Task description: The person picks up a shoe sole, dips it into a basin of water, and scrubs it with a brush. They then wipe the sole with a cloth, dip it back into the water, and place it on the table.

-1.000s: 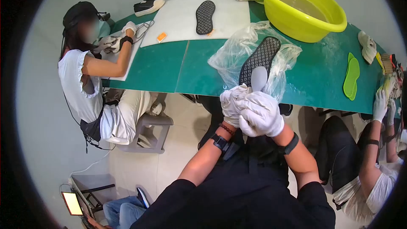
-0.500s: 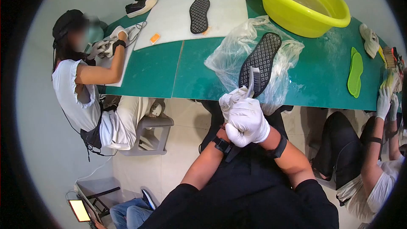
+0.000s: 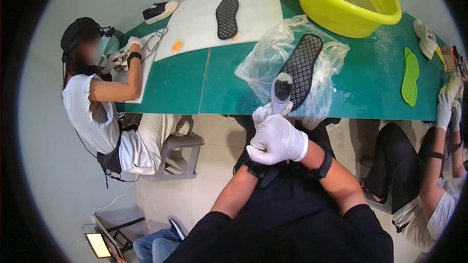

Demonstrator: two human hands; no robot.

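Observation:
A grey-handled brush (image 3: 282, 90) with dark and white bristles stands up from the white-gloved fingers of my left hand (image 3: 262, 112), its bristles facing me. My right hand (image 3: 282, 139), also gloved, is closed and crosses in front of my left hand near the wrist, hiding most of it. I cannot tell what its curled fingers hold. Just beyond the brush, a black shoe sole (image 3: 304, 65) with a diamond tread lies on a crumpled clear plastic bag (image 3: 251, 70) at the front of the green table (image 3: 224, 87).
A yellow basin (image 3: 351, 27) of cloudy water stands at the back. A second black sole (image 3: 227, 18) lies on a white sheet (image 3: 187, 17); a green insole (image 3: 410, 75) is at right. Gloved co-workers sit on both sides, the left person (image 3: 92, 85) handling a shoe.
The brush has turned so its bristles face me, and its head has shifted left. My right hand has moved slightly left and down, still crossing my left.

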